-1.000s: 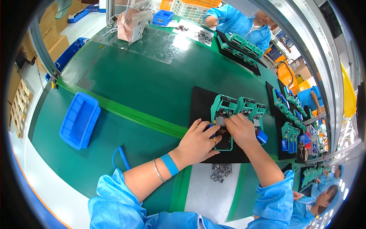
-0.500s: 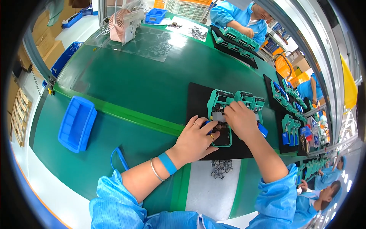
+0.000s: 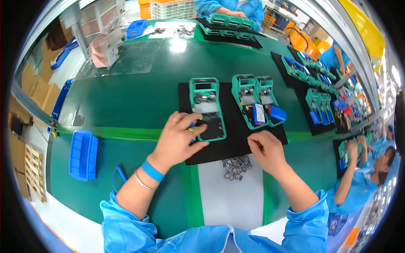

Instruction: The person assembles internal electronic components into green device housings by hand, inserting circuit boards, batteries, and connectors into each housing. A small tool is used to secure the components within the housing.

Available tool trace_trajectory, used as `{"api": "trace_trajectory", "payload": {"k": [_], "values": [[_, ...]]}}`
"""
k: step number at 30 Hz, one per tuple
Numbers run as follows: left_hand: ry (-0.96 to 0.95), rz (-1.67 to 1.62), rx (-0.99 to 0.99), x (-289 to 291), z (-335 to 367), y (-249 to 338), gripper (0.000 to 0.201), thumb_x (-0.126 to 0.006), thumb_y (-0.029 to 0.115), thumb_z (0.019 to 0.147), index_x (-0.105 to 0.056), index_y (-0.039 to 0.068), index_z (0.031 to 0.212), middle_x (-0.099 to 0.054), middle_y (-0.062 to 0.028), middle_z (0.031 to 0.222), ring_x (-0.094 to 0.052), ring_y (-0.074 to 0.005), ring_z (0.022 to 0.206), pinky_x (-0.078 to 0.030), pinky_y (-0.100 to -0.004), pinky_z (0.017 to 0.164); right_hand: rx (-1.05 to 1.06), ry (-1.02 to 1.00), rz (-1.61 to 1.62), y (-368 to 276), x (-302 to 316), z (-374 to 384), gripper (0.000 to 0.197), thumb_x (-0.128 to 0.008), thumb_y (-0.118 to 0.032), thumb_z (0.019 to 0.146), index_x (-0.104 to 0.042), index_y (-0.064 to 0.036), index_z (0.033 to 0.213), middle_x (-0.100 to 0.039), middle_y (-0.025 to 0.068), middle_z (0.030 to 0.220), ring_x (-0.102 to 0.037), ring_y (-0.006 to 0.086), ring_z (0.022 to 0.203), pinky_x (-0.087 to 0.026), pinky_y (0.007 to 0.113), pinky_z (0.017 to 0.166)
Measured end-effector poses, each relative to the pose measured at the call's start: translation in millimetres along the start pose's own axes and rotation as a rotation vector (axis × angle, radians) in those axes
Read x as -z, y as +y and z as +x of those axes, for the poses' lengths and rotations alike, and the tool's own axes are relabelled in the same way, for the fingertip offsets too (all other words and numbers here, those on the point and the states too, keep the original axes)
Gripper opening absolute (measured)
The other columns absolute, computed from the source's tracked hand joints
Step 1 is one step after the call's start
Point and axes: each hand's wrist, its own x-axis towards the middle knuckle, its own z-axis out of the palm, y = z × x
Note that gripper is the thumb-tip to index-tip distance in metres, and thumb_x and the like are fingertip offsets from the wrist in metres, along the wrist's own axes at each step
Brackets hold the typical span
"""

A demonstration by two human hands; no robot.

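A teal plastic device casing (image 3: 222,110), open to show its inner parts, lies on a black mat (image 3: 230,150). My left hand (image 3: 179,137) is at the casing's lower left side, fingers curled round a blue battery pack (image 3: 192,125) that is mostly covered. My right hand (image 3: 268,152) is off the casing, over the mat's near right edge, with fingers bent together; anything in them is hidden. Two more teal casings (image 3: 244,90) lie to the right, with blue battery packs (image 3: 259,114) at their lower ends. Several small dark square parts (image 3: 236,167) are heaped just below the mat.
A blue bin (image 3: 83,155) stands at the left, with a coiled blue cord (image 3: 120,172) nearby. Farther back are a pink fan (image 3: 100,51) and a small blue tray (image 3: 136,28). Co-workers handle teal casings (image 3: 230,21) across the table and at the right (image 3: 314,105).
My right hand has left the casing and drawn back toward the near right. My left hand stays at the casing's lower left. The whole view has shifted, showing the two right-hand casings fully.
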Motion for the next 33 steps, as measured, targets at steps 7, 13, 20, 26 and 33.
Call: {"api": "trace_trajectory", "payload": {"k": [7,13,20,26,33], "values": [[-0.129,0.215,0.072,-3.5,30.8,42.8,0.059,-0.083,0.038,0.076,-0.068,0.01,0.126,-0.044,-0.015,0.149,-0.039,-0.038,0.141,-0.032,-0.063,0.113,-0.154,-0.039,0.101,26.7,21.9,-86.3,0.01,-0.07,-0.004,0.088,-0.07,-0.0028,0.098,-0.067,0.0131,0.093,-0.065,0.0325,0.089,-0.054,0.04,0.077],[-0.171,0.17,-0.102,-57.7,104.8,110.7,0.061,-0.078,0.033,0.082,-0.061,0.01,0.137,-0.049,-0.022,0.144,-0.046,-0.0431,0.133,-0.036,-0.0515,0.112,-0.075,-0.014,-0.004,32.4,35.6,-97.3,0.018,-0.076,-0.008,0.082,-0.07,-0.0044,0.099,-0.065,0.0116,0.099,-0.063,0.0321,0.093,-0.055,0.04,0.081],[-0.167,0.165,-0.004,-146.0,167.0,120.2,0.068,-0.08,0.038,0.081,-0.057,0.016,0.141,-0.051,-0.0273,0.136,-0.05,-0.0424,0.128,-0.039,-0.0508,0.109,-0.068,-0.026,0.02,40.4,47.5,-99.0,0.019,-0.075,-0.008,0.082,-0.068,-0.0036,0.099,-0.064,0.0101,0.1,-0.063,0.03,0.095,-0.054,0.038,0.083],[-0.161,-0.05,0.035,-149.4,172.8,116.3,0.056,-0.082,0.034,0.081,-0.065,0.01,0.129,-0.055,-0.0207,0.125,-0.057,-0.0407,0.114,-0.046,-0.0462,0.1,-0.113,0.026,0.032,60.0,51.9,-99.2,0.009,-0.075,-0.011,0.083,-0.068,-0.0059,0.088,-0.065,0.009,0.09,-0.064,0.0302,0.087,-0.054,0.041,0.075],[-0.031,0.142,0.009,-112.7,155.3,100.1,0.036,-0.073,0.017,0.083,-0.063,0.004,0.115,-0.059,-0.0196,0.121,-0.055,-0.0381,0.118,-0.045,-0.0468,0.101,-0.287,-0.005,0.005,63.9,69.2,-100.9,0.008,-0.074,-0.01,0.084,-0.07,-0.005,0.082,-0.064,0.0091,0.077,-0.062,0.0291,0.074,-0.05,0.041,0.065]]}}
